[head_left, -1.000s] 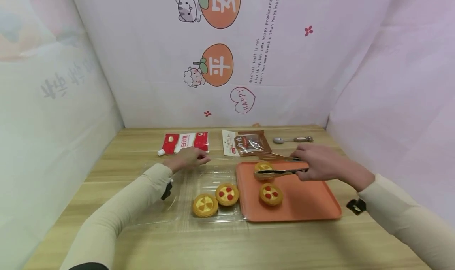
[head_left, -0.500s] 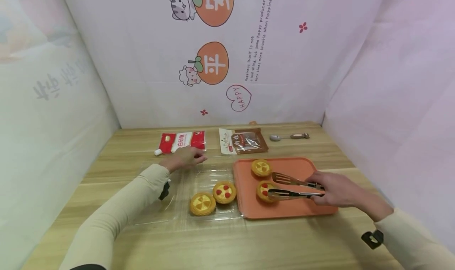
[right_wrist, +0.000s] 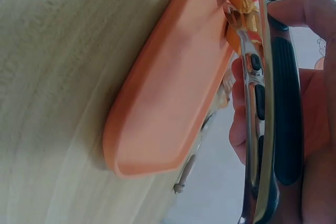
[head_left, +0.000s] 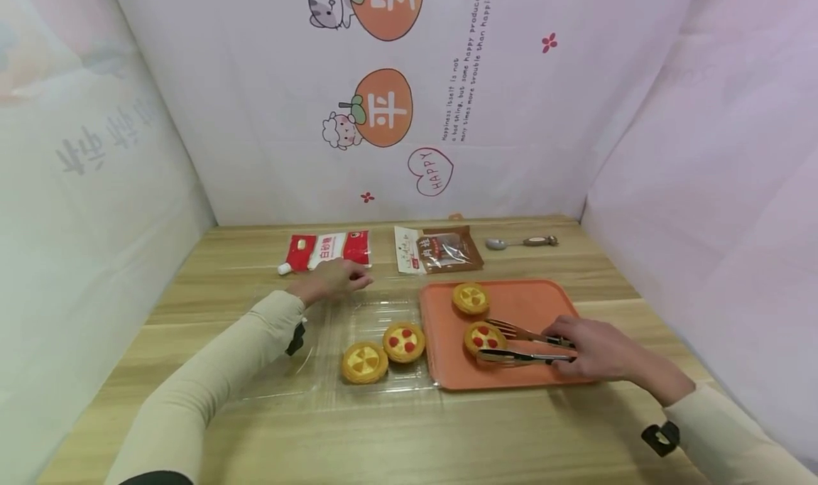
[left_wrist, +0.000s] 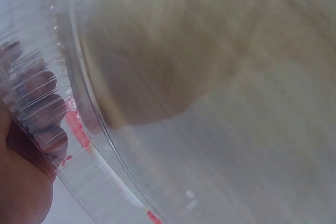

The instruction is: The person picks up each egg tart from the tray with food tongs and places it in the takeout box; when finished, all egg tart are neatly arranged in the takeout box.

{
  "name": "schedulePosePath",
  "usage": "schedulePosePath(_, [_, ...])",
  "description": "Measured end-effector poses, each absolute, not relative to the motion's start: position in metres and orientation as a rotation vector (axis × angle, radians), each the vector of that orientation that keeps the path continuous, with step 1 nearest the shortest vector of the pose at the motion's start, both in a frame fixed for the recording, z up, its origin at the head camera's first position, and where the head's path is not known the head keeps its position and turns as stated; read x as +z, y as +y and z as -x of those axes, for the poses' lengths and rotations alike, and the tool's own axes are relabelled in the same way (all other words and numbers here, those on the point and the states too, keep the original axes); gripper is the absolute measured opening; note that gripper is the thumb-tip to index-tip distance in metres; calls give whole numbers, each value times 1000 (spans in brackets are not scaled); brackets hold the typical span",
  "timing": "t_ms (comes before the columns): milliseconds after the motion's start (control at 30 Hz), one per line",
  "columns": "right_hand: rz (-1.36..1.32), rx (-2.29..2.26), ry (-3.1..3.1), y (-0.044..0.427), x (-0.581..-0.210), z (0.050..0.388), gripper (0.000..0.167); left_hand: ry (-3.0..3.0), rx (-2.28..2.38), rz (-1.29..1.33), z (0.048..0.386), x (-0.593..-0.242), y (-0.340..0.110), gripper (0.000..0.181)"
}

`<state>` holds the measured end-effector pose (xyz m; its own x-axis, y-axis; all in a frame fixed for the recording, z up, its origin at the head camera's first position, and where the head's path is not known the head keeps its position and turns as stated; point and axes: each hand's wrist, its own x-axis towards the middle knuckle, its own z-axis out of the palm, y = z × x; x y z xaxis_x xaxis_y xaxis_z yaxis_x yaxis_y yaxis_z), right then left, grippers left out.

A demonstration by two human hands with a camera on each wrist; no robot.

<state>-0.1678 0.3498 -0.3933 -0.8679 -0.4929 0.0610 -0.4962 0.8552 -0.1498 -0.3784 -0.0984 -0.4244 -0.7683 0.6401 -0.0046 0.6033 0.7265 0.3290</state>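
My right hand [head_left: 597, 349] grips metal tongs [right_wrist: 286, 108] with dark handle pads. Their spread tips reach either side of a tart with red dots [head_left: 483, 336] on the orange tray [head_left: 537, 368]. Whether the tips touch it I cannot tell. Behind it on the tray sits a tart with a wedge pattern [head_left: 471, 298]. My left hand [head_left: 329, 280] holds the clear plastic container [head_left: 383, 307] at its far edge; in the left wrist view its fingers [left_wrist: 42, 103] show through the ribbed plastic. Inside the container lie a wedge-patterned tart [head_left: 364, 363] and a red-dotted tart [head_left: 403, 342].
Behind the left hand lies a red and white pouch [head_left: 329, 249] with a white cap. A brown packet [head_left: 441, 249] and a measuring spoon [head_left: 520, 242] lie along the back. Printed cloth walls [head_left: 498, 172] enclose the wooden table [head_left: 383, 442].
The tongs have left the far tart and come forward to the red-dotted tart on the tray, now with a tip on each side. My left hand keeps its place on the container.
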Motion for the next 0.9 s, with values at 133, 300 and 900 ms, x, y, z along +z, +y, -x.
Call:
schedulePosePath(133, [-795, 254, -2996, 349, -395, 169, 30, 2804, 479, -1008, 379, -423, -98, 25])
schedulePosePath(300, [-816, 273, -2994, 350, -396, 169, 29, 2803, 474, -1005, 381, -424, -99, 26])
schedulePosePath(900, [-911, 162, -2915, 323, -307, 204, 33, 2807, 482, -1086, 382, -426, -99, 31])
